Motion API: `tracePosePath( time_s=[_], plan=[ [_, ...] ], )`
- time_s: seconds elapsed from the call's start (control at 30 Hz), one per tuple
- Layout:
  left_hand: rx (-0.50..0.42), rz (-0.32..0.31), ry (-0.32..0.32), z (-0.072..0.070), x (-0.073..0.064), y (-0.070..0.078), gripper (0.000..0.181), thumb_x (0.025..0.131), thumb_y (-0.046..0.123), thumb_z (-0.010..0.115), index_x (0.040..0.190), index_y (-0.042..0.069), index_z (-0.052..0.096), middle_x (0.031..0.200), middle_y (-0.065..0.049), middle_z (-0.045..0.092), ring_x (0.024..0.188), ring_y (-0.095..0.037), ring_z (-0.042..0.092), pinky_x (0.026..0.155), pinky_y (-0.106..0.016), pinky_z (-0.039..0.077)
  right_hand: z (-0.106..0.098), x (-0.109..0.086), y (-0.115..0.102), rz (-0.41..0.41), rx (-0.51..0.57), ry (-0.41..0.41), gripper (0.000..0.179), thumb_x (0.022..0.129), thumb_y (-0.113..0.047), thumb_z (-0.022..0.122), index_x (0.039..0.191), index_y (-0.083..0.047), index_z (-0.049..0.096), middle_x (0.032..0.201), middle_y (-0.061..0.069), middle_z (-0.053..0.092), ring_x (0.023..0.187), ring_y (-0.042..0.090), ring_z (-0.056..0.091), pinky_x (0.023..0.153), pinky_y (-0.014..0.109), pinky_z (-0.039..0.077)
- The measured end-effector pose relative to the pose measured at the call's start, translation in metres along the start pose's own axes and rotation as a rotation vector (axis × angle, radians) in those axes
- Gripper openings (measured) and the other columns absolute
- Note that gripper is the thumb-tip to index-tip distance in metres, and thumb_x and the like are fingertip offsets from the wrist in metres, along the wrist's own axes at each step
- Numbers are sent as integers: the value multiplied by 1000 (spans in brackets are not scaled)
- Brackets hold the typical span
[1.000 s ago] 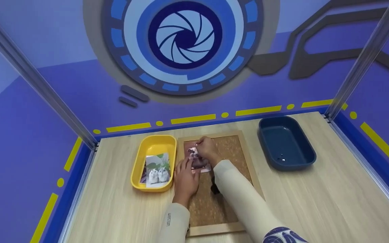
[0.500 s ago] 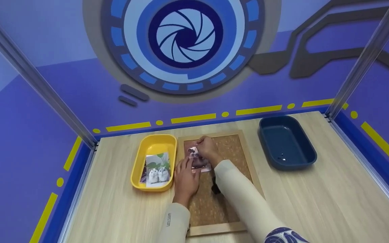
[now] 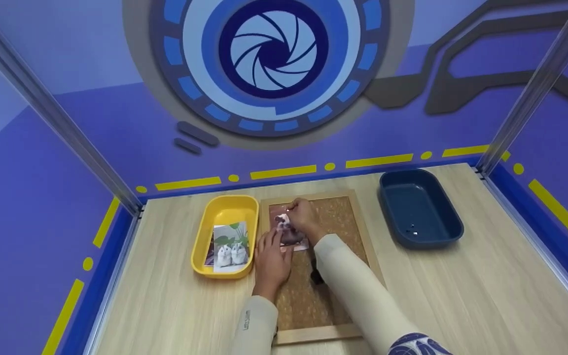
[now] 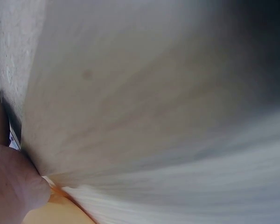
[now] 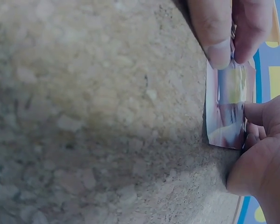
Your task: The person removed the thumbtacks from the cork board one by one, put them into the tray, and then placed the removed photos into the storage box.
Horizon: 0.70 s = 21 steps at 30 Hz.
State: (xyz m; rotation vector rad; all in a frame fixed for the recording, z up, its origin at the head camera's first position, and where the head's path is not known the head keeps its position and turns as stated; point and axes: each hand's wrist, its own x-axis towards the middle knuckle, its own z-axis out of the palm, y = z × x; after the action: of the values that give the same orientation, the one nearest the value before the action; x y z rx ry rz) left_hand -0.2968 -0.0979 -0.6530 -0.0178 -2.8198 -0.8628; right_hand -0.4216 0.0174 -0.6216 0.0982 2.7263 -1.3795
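Observation:
A photo of a small brown-and-white animal (image 3: 290, 237) lies on the upper left part of a wood-framed corkboard (image 3: 336, 222). My left hand (image 3: 271, 261) rests its extended fingertips on the photo's lower left side, holding it against the cork. At the photo's top, my right hand (image 3: 302, 217) has its fingers curled and pinches a small shiny thing like a pushpin, mostly hidden by the fingers. Close up in the right wrist view, the glossy photo (image 5: 226, 128) lies between the left fingertips (image 5: 219, 53) and the right hand (image 5: 266, 144). The left wrist view shows mainly blurred sleeve.
Left of the board stands a yellow tray (image 3: 197, 246) with several photos, the top one showing two white hamsters (image 3: 231, 254). A dark blue tray (image 3: 414, 197) on the right holds several small shiny pieces (image 3: 412, 230). Purple printed walls enclose the wooden table (image 3: 461, 296).

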Motion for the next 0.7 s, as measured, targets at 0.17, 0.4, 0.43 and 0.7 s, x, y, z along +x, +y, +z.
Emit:
tracePosePath(
  time_s=[0.17,0.4,0.43,0.7],
  plan=[
    [-3,15,26,4,1,-2,56,103,32,69,151,6,58,163,-15,51,154,-40,42,125,-65,37,1,2,2,13,3,6,12,98,-15,72,108,-12,76,106,5,77,97,20,68,89,39,58],
    [20,-21,-23,-2,0,1,56,105,33,67,154,8,55,166,-13,48,157,-38,39,129,-63,33,-2,2,1,8,63,-46,14,100,-15,71,111,-9,76,106,6,76,91,17,65,78,30,55],
    [19,-27,-30,-2,0,2,56,105,33,66,154,8,55,166,-13,47,157,-38,39,129,-63,32,-3,2,0,8,65,-55,14,100,-15,70,111,-8,75,105,6,76,90,16,65,76,29,54],
    [20,-18,-30,-2,0,2,56,105,32,66,154,7,54,166,-14,48,157,-39,39,129,-63,33,-5,2,-1,38,30,-55,12,99,-18,70,109,-12,75,105,4,75,91,16,64,77,29,52]
  ],
)
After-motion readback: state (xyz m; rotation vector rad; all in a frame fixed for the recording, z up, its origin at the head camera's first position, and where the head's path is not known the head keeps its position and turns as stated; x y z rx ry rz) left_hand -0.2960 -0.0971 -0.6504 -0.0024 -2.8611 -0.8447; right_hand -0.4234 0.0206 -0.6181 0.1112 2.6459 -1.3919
